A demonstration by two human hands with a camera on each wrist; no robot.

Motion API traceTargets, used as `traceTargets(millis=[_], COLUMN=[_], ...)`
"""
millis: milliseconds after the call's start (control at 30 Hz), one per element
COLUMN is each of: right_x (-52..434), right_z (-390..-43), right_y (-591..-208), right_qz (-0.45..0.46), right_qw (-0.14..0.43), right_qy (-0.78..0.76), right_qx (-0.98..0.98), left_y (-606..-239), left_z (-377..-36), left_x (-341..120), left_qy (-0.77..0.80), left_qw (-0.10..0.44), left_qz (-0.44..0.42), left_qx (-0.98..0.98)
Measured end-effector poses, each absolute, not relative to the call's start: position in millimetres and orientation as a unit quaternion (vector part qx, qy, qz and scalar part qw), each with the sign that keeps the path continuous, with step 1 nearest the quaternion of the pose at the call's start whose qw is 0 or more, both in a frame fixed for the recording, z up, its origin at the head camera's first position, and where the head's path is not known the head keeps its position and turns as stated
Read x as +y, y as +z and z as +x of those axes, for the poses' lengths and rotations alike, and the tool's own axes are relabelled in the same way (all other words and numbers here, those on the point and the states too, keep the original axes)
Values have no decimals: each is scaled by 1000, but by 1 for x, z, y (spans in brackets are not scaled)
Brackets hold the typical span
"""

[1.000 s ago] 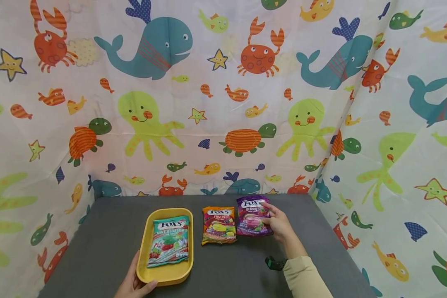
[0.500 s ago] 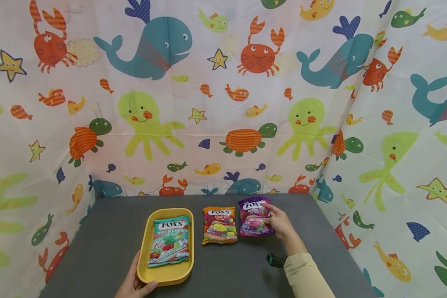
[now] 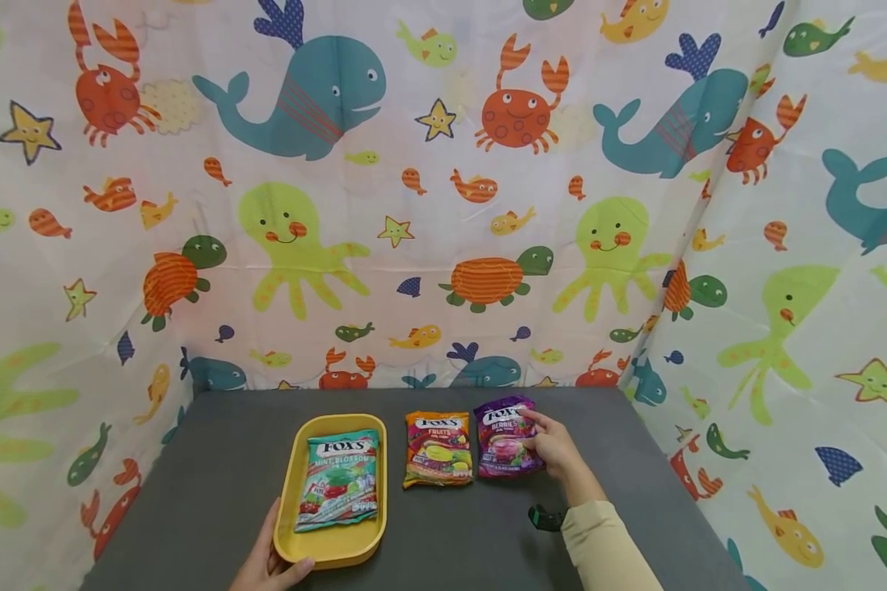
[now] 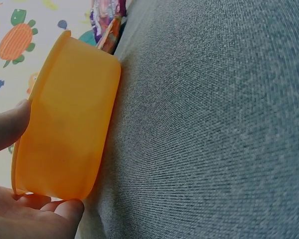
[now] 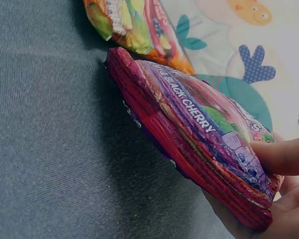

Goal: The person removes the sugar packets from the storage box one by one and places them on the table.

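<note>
— So, what do you see from your seat?

— I see a gray table (image 3: 214, 484) with a sea-animal curtain (image 3: 443, 205) all around it. My right hand (image 3: 554, 447) is on the purple candy bag (image 3: 504, 437) — the thumb sits on top and the fingers curl under its right edge, so it is pinching the bag. In the right wrist view the bag's near side is tipped up off the table, while its far edge is down by the cloth.

— And what is next to that bag?

— Just beside it, on its left, lies the orange candy bag (image 3: 438, 448). It is flat on the table, and no hand touches it.

— What about your other hand?

— My left hand (image 3: 269, 566) holds the yellow tray (image 3: 290, 484) at its near left corner. The thumb rests on the front rim and the fingers curl under and round the side, so it is gripping the tray. You can see that well in the left wrist view too, where the tray wall (image 4: 65, 129) fills the left side.

— Is anything in the tray?

— Yes, a green candy bag (image 3: 337, 480) lies inside it, face up and a bit tilted. The tray stands on the table, left of the orange bag and a little apart from it.

— Anything else?

— A small dark thing with a green bit (image 3: 543, 518) sits by my right wrist — I cannot tell what it is.
</note>
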State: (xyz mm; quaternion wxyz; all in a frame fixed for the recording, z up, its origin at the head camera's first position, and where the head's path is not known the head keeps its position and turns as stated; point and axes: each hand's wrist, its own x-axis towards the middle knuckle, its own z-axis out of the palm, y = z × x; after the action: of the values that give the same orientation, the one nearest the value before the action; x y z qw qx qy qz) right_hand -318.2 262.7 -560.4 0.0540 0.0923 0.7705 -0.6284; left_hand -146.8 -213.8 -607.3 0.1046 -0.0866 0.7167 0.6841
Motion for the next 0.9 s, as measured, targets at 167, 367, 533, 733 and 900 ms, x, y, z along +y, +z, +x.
traceTargets(millis=[167,367,533,733,900], right_x=[262,262,262,260,256], right_z=[-321,-320,-319,-322,-321], right_y=[-563,-564,-567,-569,-571], right_qz=[86,86,76,39,27], right_qw=[58,58,44,1,-27], right_qy=[-627,-612,-574,-434,-345], right_qx=[772,784,814,900,938], left_y=[-607,-608,-609,-608,-606], left_z=[-147,-148,-148,-147,-146], left_x=[-214,-214,-213,-212,-212], left_qy=[688,681,685,686,687], left_qw=[103,111,115,111,106], left_qz=[-91,-90,-88,-80,-83], left_qx=[713,718,714,714,714])
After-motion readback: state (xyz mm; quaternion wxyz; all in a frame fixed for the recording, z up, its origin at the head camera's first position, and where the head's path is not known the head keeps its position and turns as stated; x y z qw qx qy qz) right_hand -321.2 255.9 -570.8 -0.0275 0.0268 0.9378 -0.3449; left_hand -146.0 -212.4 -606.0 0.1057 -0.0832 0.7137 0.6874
